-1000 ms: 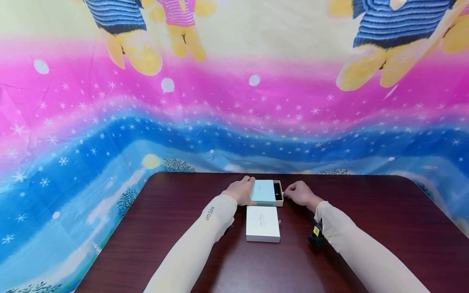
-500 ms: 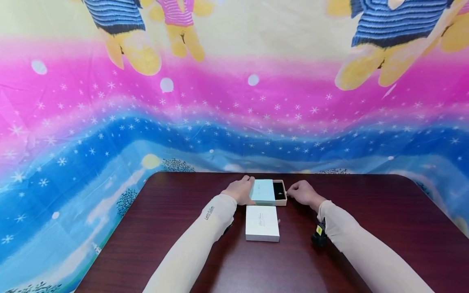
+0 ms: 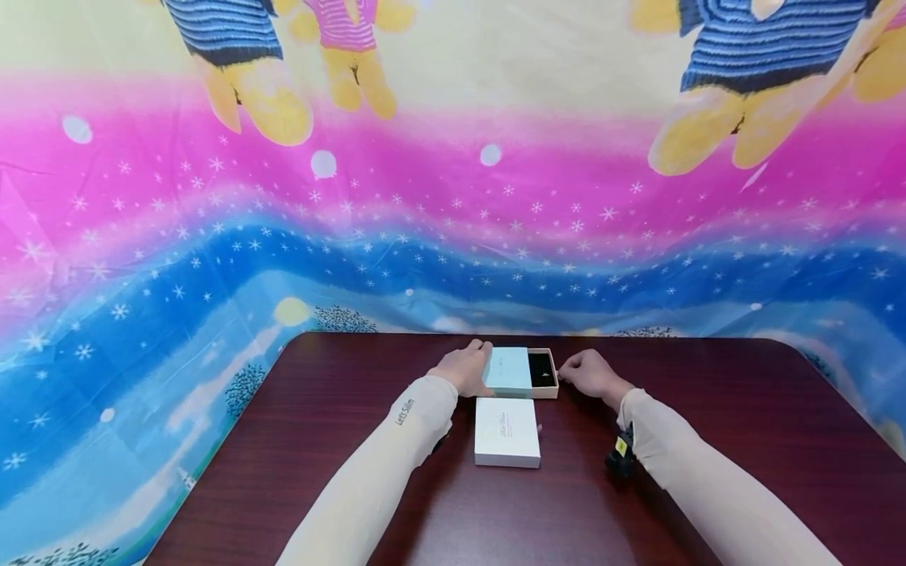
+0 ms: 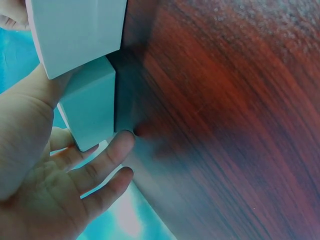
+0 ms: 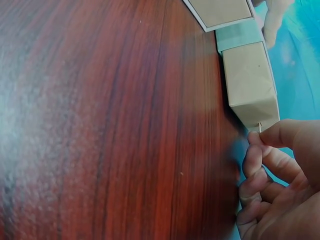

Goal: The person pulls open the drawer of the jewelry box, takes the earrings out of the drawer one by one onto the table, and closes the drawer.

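Observation:
A light blue slide-out box [image 3: 508, 368] lies toward the table's far edge in the head view. My left hand [image 3: 463, 369] grips its left end, thumb on the near side and fingers round the far side. From the right end protrudes a beige drawer [image 5: 250, 80], partly out of the sleeve. Inside it, black lining [image 3: 539, 363] carries a tiny shiny piece [image 3: 545, 375], too small to identify. My right hand [image 3: 586, 373] pinches a small pull tab [image 5: 260, 126] on the drawer's end between thumb and index finger, with the other fingers curled.
Directly in front of the blue box lies a white box [image 3: 506, 431] with faint lettering and a small tab at its right side. Both rest on a dark red-brown wooden table [image 3: 340, 487]. Behind the table hangs a printed cloth [image 3: 453, 236].
My right hand has moved slightly right, drawing the drawer farther out of the light blue sleeve, so more black lining shows. My left hand and the white box have stayed in place.

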`<act>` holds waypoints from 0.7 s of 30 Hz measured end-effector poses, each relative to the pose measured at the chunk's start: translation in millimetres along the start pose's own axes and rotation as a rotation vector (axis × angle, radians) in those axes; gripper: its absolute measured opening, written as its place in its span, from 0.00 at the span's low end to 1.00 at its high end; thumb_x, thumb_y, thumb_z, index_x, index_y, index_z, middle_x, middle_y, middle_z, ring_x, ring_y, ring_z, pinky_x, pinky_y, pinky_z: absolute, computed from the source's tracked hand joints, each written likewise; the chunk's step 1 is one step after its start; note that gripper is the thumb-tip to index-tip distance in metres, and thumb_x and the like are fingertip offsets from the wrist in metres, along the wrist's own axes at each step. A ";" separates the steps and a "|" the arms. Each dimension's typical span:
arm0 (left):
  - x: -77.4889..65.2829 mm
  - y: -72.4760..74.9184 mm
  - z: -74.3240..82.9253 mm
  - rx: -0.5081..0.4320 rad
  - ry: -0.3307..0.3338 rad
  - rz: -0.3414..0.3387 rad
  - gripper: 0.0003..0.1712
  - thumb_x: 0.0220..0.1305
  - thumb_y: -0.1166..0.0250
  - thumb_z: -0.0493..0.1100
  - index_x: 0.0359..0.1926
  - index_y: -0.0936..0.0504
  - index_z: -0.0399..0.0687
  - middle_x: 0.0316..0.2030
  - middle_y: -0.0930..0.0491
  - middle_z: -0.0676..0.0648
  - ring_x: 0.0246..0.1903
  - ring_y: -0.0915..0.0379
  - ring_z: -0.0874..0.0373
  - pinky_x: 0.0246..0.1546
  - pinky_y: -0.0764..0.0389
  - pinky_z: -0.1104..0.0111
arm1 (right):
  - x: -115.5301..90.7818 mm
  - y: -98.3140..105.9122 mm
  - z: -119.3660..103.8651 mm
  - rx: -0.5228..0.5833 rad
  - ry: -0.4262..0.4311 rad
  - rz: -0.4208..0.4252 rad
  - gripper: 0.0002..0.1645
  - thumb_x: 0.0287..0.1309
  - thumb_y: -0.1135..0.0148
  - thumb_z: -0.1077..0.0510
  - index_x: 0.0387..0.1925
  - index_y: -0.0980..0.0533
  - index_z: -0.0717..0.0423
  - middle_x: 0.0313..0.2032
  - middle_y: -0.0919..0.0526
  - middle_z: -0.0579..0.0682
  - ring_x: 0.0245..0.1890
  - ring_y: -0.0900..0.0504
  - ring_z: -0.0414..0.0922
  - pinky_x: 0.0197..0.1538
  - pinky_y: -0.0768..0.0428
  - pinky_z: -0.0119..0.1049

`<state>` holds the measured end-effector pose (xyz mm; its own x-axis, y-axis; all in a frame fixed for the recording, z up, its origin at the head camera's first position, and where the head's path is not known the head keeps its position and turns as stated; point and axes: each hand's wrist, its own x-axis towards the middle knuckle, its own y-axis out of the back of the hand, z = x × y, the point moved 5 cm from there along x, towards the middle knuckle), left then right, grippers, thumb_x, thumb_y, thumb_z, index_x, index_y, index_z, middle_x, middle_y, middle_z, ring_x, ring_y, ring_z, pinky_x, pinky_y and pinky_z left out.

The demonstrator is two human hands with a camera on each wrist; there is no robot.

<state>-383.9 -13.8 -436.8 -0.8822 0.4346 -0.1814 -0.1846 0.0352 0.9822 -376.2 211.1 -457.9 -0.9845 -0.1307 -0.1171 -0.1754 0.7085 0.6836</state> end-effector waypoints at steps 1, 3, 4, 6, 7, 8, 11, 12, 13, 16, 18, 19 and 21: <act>0.0 0.1 -0.1 -0.002 -0.001 0.000 0.56 0.62 0.29 0.61 0.80 0.49 0.47 0.78 0.45 0.44 0.69 0.31 0.52 0.61 0.22 0.62 | -0.1 0.1 0.4 -0.001 -0.001 -0.003 0.21 0.69 0.46 0.63 0.17 0.25 0.59 0.22 0.23 0.49 0.21 0.32 0.42 0.38 0.29 0.35; 0.1 0.3 -0.4 -0.007 -0.002 -0.002 0.56 0.62 0.29 0.61 0.80 0.49 0.47 0.78 0.45 0.43 0.69 0.31 0.51 0.62 0.22 0.62 | -0.3 0.4 0.7 0.000 -0.001 -0.001 0.21 0.69 0.46 0.63 0.17 0.25 0.58 0.21 0.24 0.48 0.20 0.32 0.42 0.37 0.29 0.35; 0.1 0.3 -0.5 -0.009 -0.003 -0.003 0.56 0.62 0.29 0.61 0.80 0.49 0.46 0.78 0.45 0.43 0.69 0.32 0.51 0.62 0.22 0.62 | 0.0 0.6 1.1 0.001 0.001 0.001 0.21 0.69 0.46 0.63 0.17 0.26 0.58 0.21 0.25 0.47 0.20 0.32 0.42 0.37 0.29 0.35; 0.0 0.8 -0.6 -0.013 -0.005 -0.004 0.56 0.62 0.29 0.61 0.80 0.49 0.46 0.78 0.45 0.43 0.69 0.31 0.51 0.62 0.22 0.62 | 0.5 0.5 2.2 0.002 -0.002 0.003 0.22 0.69 0.46 0.63 0.16 0.26 0.58 0.19 0.28 0.45 0.20 0.33 0.42 0.37 0.30 0.35; 0.0 0.7 -0.7 -0.013 -0.006 -0.004 0.56 0.62 0.30 0.61 0.80 0.49 0.46 0.78 0.45 0.43 0.69 0.31 0.51 0.62 0.22 0.62 | 0.6 0.6 2.6 0.002 0.000 0.004 0.22 0.69 0.46 0.63 0.16 0.27 0.58 0.18 0.28 0.45 0.20 0.33 0.42 0.36 0.30 0.35; -0.1 0.6 -0.6 -0.013 -0.006 -0.004 0.56 0.62 0.30 0.61 0.80 0.49 0.47 0.78 0.45 0.43 0.69 0.31 0.52 0.62 0.22 0.62 | 0.8 0.6 3.1 0.003 0.002 0.006 0.21 0.69 0.46 0.63 0.16 0.26 0.58 0.18 0.29 0.44 0.20 0.33 0.42 0.36 0.30 0.35; -0.1 0.3 -0.6 -0.009 -0.008 -0.001 0.56 0.62 0.30 0.61 0.80 0.49 0.47 0.78 0.44 0.44 0.69 0.31 0.52 0.61 0.22 0.62 | 1.2 0.7 4.5 -0.001 0.005 0.011 0.21 0.68 0.46 0.63 0.17 0.26 0.59 0.18 0.29 0.45 0.20 0.33 0.42 0.36 0.30 0.35; -0.1 0.3 -0.6 -0.006 -0.010 0.001 0.56 0.62 0.30 0.61 0.80 0.49 0.47 0.78 0.44 0.44 0.69 0.31 0.52 0.61 0.22 0.63 | 1.0 0.7 4.9 -0.003 0.007 0.014 0.21 0.68 0.46 0.63 0.17 0.25 0.59 0.20 0.26 0.46 0.20 0.33 0.42 0.36 0.30 0.35; -0.2 0.3 -0.5 -0.005 -0.011 0.002 0.56 0.62 0.30 0.61 0.80 0.48 0.47 0.78 0.44 0.44 0.69 0.31 0.52 0.61 0.22 0.63 | 1.0 0.9 5.3 -0.004 0.008 0.018 0.20 0.67 0.46 0.63 0.17 0.25 0.59 0.21 0.24 0.47 0.21 0.33 0.42 0.37 0.30 0.35; 0.1 0.1 -0.6 -0.002 -0.013 0.008 0.56 0.62 0.29 0.61 0.80 0.48 0.46 0.78 0.44 0.44 0.69 0.31 0.52 0.62 0.22 0.63 | 1.4 1.3 6.5 -0.005 0.007 0.024 0.19 0.67 0.46 0.64 0.18 0.25 0.60 0.21 0.25 0.47 0.20 0.33 0.42 0.36 0.30 0.35; 0.7 -0.3 -0.7 0.001 -0.013 0.010 0.56 0.62 0.29 0.61 0.80 0.48 0.46 0.77 0.43 0.44 0.69 0.32 0.52 0.61 0.22 0.63 | 1.6 1.3 7.4 -0.002 0.006 0.026 0.19 0.66 0.46 0.64 0.18 0.24 0.60 0.20 0.26 0.46 0.20 0.33 0.42 0.36 0.30 0.35; 1.3 -0.7 -1.0 0.001 -0.012 0.011 0.56 0.61 0.29 0.61 0.80 0.48 0.46 0.77 0.43 0.44 0.69 0.31 0.52 0.61 0.22 0.63 | 1.7 1.6 7.5 -0.002 0.014 0.026 0.18 0.66 0.46 0.64 0.19 0.24 0.61 0.19 0.27 0.44 0.20 0.33 0.41 0.35 0.31 0.35; 2.1 -1.2 -1.3 0.001 -0.010 0.011 0.56 0.61 0.29 0.61 0.80 0.48 0.47 0.78 0.43 0.44 0.70 0.32 0.52 0.61 0.22 0.63 | 1.6 2.0 7.5 0.000 0.013 0.025 0.18 0.66 0.46 0.64 0.19 0.24 0.62 0.18 0.29 0.43 0.19 0.34 0.41 0.35 0.31 0.35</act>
<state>-386.1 -14.1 -438.4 -0.8797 0.4440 -0.1705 -0.1747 0.0317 0.9841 -378.2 217.5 -462.1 -0.9885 -0.1215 -0.0906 -0.1504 0.7118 0.6861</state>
